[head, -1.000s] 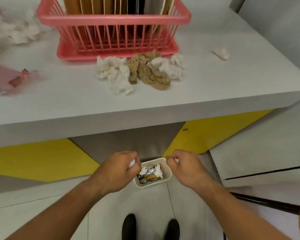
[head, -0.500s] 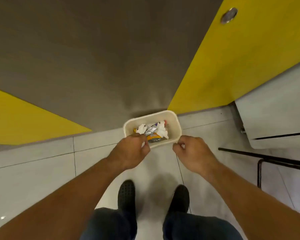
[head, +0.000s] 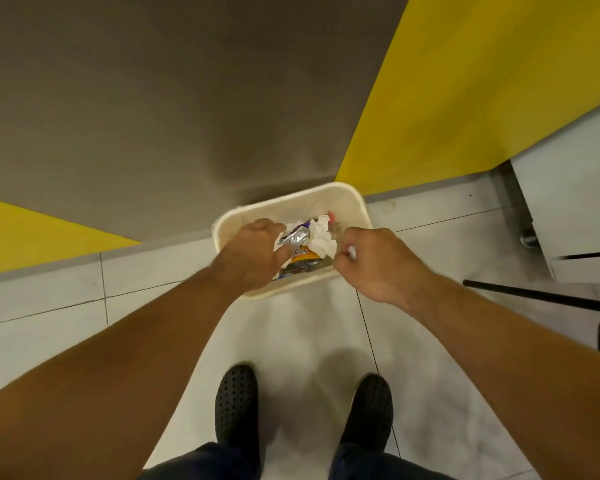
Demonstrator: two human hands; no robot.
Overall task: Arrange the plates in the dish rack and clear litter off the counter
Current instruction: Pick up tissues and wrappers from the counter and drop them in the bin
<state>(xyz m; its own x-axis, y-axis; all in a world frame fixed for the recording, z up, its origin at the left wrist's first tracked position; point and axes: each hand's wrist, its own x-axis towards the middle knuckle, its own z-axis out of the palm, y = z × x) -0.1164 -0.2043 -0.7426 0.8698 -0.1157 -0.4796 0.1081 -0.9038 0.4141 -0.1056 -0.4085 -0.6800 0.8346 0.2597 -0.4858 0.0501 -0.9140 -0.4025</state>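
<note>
While the right hand [head: 378, 265] hangs over the near right edge of the waste bin [head: 347, 209], its curled fingers and thumb pinch a small white paper scrap [head: 351, 251], of which only a bit shows between them. Just left of it, inside the bin, lies more litter: a crumpled white tissue [head: 321, 237], a silver foil wrapper [head: 293, 235] touching it, and under both an orange-yellow packet [head: 303, 253] with printed lines. The left hand [head: 253, 254] is over the bin's left half, back up, fingers bent downward and thumb reaching toward the foil; whether it holds anything cannot be told, since the palm faces away.

The bin is cream, rectangular with rounded corners, and stands on the pale tiled floor [head: 49, 306] with its far side against a grey cabinet front [head: 153, 98]. A yellow panel [head: 465, 81] borders the grey one on the right, and another yellow patch sits low on the left. A white cabinet [head: 575, 202] stands further right, with a black metal bar [head: 534, 296] near its foot. Two black perforated shoes [head: 236, 403] stand on the tiles, well apart from the bin.
</note>
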